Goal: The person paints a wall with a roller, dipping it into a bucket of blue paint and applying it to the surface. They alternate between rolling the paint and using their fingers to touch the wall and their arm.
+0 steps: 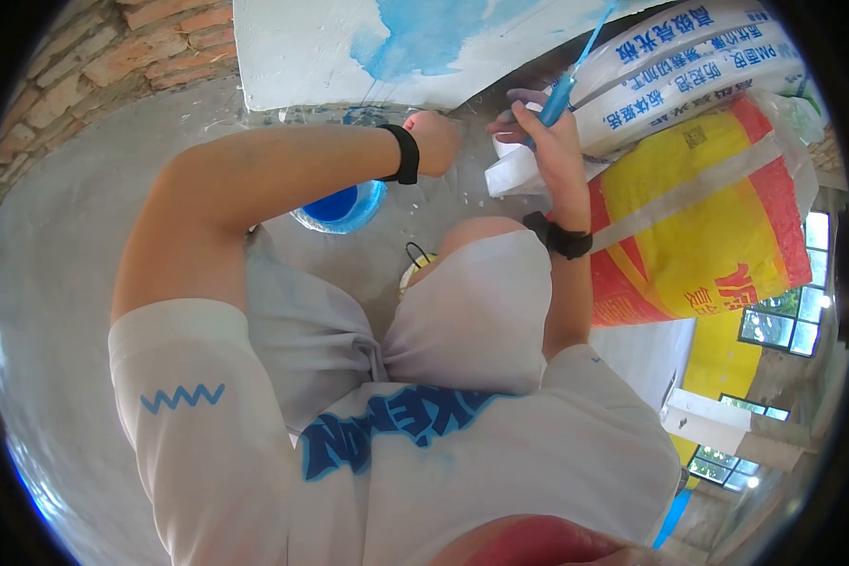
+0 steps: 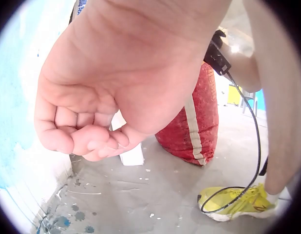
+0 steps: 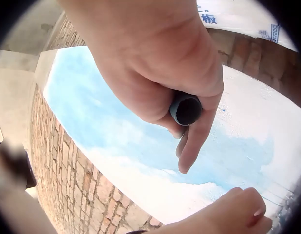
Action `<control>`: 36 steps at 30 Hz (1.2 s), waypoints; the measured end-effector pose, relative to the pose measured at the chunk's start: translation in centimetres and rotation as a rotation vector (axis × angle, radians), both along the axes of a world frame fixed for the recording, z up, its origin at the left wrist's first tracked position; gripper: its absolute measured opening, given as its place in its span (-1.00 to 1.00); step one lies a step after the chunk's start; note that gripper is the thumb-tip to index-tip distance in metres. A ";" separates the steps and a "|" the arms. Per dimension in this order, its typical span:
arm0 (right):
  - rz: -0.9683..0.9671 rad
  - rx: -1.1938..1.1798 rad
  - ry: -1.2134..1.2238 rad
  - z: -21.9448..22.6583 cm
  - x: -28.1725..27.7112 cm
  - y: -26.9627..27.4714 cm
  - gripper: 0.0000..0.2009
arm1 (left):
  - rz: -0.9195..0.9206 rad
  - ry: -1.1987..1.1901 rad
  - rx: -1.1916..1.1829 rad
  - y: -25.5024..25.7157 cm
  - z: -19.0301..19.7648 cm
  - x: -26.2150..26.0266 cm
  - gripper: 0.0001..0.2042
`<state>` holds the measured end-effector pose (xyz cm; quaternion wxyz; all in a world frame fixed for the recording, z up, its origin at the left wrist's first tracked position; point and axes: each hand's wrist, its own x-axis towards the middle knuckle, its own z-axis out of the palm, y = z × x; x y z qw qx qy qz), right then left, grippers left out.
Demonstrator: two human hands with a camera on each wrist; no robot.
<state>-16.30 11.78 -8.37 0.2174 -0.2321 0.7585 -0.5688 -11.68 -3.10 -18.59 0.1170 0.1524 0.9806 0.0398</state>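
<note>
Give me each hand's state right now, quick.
Left hand: closed, fingers curled, nothing visible in it.
Right hand: closed around a blue, hollow-ended cylindrical handle.

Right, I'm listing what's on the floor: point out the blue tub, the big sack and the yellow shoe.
Blue tub [image 1: 371,209], head view: rim.
Big sack [image 1: 712,234], head view: yellow panel.
Yellow shoe [image 2: 219,200], left wrist view: upper near the toe.

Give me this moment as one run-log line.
right hand: grips blue handle | left hand: curled, empty | ahead: white panel, blue patches | nearby: blue container
</note>
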 end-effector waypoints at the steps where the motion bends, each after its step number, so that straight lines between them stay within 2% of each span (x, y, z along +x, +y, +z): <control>1: -0.001 -0.001 0.000 0.3 -0.1 -0.1 -0.65 | -0.001 -0.015 -0.009 0.0 0.0 -0.1 -0.72; 7: -0.032 -0.073 0.096 2.1 -2.3 -0.4 -0.64 | 0.025 0.004 -0.017 0.0 -1.2 -0.4 -0.75; 9: -0.018 -0.147 0.038 1.6 -3.0 -0.2 -0.65 | 0.025 -0.002 -0.043 0.1 -1.5 -0.7 -0.74; 13: 0.018 -0.125 0.052 -1.9 -4.0 0.8 -0.67 | 0.043 0.014 -0.042 0.1 -2.5 -0.8 -0.74; 15: -0.052 0.022 0.108 -3.7 -3.3 0.9 -0.69 | 0.031 -0.007 -0.031 -0.6 -1.8 -0.8 -0.75; 19: -0.205 0.099 0.152 -8.9 -2.5 0.9 -0.72 | -0.004 -0.044 0.073 -3.2 -1.1 -1.6 -0.77; 23: -0.341 0.207 0.102 -13.8 -3.6 2.5 -0.65 | 0.127 0.044 0.165 -6.3 -1.2 -2.1 -0.78; 25: -0.361 0.249 0.122 -12.6 -3.7 2.2 -0.65 | 0.184 0.057 0.181 -7.6 -2.0 -2.5 -0.76; 27: -0.391 0.163 0.239 -10.3 -4.1 1.6 -0.64 | 0.239 0.053 0.198 -8.3 -2.6 -2.9 -0.77; 31: -0.414 0.057 0.329 -2.6 -3.9 -0.8 -0.66 | 0.227 -0.003 0.223 -8.6 -3.2 -3.3 -0.75; 33: -0.356 -0.153 0.299 0.2 -4.1 -1.6 -0.67 | 0.207 -0.020 0.237 -8.4 -4.0 -3.6 -0.76; 35: -0.317 -0.161 0.412 1.6 -4.4 -1.7 -0.69 | 0.159 0.019 0.229 -7.9 -4.4 -3.3 -0.75; 36: -0.343 -0.090 0.383 1.6 -4.4 -1.5 -0.69 | 0.212 -0.028 0.164 -7.4 -4.9 -3.7 -0.77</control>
